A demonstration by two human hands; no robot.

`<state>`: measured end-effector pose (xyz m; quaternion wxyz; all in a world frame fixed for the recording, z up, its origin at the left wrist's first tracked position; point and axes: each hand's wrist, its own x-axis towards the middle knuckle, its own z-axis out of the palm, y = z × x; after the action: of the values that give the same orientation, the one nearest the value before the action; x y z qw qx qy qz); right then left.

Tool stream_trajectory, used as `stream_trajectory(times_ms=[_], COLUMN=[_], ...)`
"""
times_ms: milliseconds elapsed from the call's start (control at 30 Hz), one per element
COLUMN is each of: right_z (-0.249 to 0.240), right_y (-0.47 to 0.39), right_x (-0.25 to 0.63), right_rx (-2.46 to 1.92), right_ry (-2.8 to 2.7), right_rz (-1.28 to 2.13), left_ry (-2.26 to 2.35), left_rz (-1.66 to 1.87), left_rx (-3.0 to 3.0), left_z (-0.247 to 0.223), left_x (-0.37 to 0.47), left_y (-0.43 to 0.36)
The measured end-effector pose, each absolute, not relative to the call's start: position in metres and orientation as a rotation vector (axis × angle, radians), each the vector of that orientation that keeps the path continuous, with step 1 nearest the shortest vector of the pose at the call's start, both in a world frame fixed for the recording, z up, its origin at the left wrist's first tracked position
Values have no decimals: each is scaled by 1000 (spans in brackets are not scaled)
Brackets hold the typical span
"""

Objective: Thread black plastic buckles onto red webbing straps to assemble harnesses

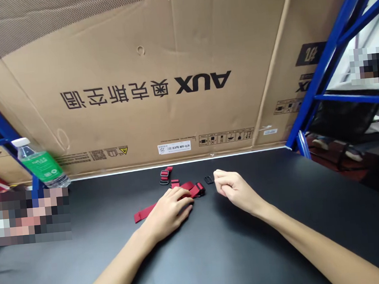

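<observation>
A red strap (145,213) with black buckles lies on the black table, partly beneath my left hand (173,208). My left hand rests over the strap with its fingers loosely bent and somewhat apart, and I see nothing gripped in it. A second piece of red webbing with a black buckle (164,176) lies just beyond. Right of the strap is a small black slider buckle (208,180). Close beside it, my right hand (230,186) is closed, fingers curled in; whatever it may hold is hidden.
Large cardboard (180,116) stands along the back edge of the black table (199,256). A water bottle (42,166) is at the back left, beside a blue frame. Another blue frame (316,78) rises at the right; a person is beyond it.
</observation>
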<state>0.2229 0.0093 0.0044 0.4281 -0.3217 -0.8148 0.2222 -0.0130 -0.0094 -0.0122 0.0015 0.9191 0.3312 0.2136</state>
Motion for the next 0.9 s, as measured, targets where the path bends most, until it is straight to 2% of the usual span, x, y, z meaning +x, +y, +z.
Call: stream_trajectory(times_ms=[900], right_z=[1], right_y=[10], right_x=[221], right_rx=[-794], right_ry=[-2065], right_rz=[557], left_ry=[1039], left_rz=[674], left_rx=[2880], left_z=[-14], left_x=[-13], left_y=[-9])
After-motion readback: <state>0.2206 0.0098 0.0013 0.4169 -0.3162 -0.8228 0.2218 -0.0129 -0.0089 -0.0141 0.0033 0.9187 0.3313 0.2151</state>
